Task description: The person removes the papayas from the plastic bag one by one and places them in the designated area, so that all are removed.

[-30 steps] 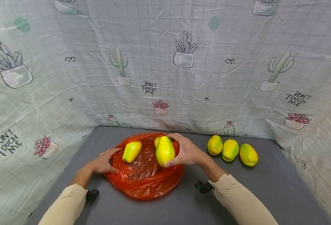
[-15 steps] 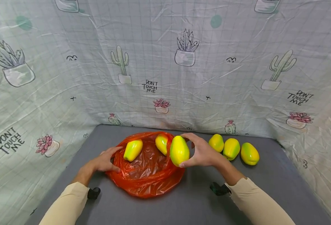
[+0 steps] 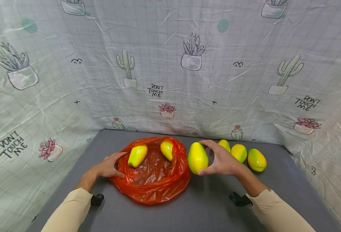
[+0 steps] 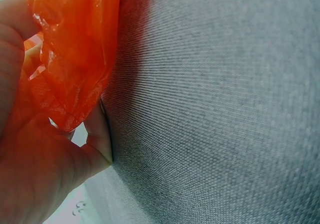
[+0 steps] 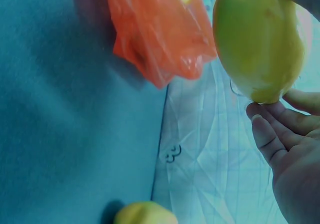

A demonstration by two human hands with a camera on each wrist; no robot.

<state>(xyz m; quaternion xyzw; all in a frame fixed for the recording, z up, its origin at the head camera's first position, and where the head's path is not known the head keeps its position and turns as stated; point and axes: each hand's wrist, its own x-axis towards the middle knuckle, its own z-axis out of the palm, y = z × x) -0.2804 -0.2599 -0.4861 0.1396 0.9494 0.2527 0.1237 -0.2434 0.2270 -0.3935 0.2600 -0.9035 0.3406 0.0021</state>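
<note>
A red plastic bag (image 3: pixel 151 193) lies on the table with its mouth open. Inside are two yellow-green papayas, one papaya (image 3: pixel 137 156) on the left and another papaya (image 3: pixel 166 149) at the back right. My left hand (image 3: pixel 108 167) holds the bag's left rim; in the left wrist view the red film (image 4: pixel 75 48) passes between thumb and fingers. Just right of the bag, my right hand (image 3: pixel 222 160) grips a third papaya (image 3: pixel 198 158) between thumb and fingertips. That papaya (image 5: pixel 257 38) is clear of the table in the right wrist view.
Three more papayas stand in a row at the right: a partly covered papaya (image 3: pixel 224 145) behind my right hand, a middle papaya (image 3: pixel 238 153) and an outer papaya (image 3: pixel 257 160). A printed cloth (image 3: pixel 170 80) walls the grey table (image 3: pixel 159 217) at the back and sides.
My right hand has carried its papaya rightward from over the bag to beside it, uncovering the papaya at the bag's back right. My left hand has stayed at the rim.
</note>
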